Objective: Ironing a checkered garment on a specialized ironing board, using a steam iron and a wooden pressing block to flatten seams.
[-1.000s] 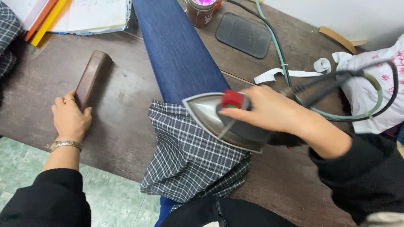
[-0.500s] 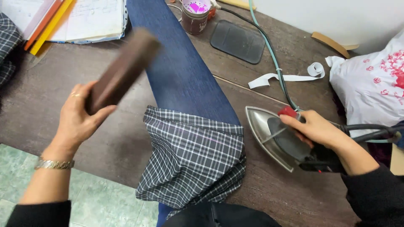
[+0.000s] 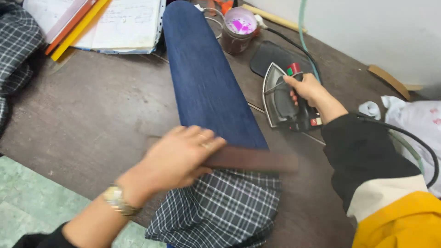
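Two hands are seen at work over a dark brown table [image 3: 92,115]. Nearest the camera, a black-and-white checked cloth [image 3: 220,206] is draped over the near end of a long padded board covered in blue denim [image 3: 202,82]. Across the upper edge of the cloth, a dark brown wooden block [image 3: 257,160] is laid flat and crosswise; its outline is blurred. The block is pressed down by the left hand [image 3: 177,158], whose fingers [image 3: 202,140] are spread flat over the near end of the block rather than curled round it. A metal watch [image 3: 115,200] is worn on that wrist.

Further right, beside the denim board, an electric iron [image 3: 280,98] is stood on the table with its soleplate tilted up. Its black handle is clasped by the right hand [image 3: 308,89], fingers wrapped closed around it. A black sleeve with cream and yellow bands [image 3: 381,188] is noted on that arm, and a black cord [image 3: 413,142] is seen trailing along it.

Beyond the iron, a dark flat mat [image 3: 271,55] and a brown jar with pink contents [image 3: 239,30] are recorded. At the far left, an open notebook [image 3: 124,23] and coloured rulers [image 3: 76,27] are seen.
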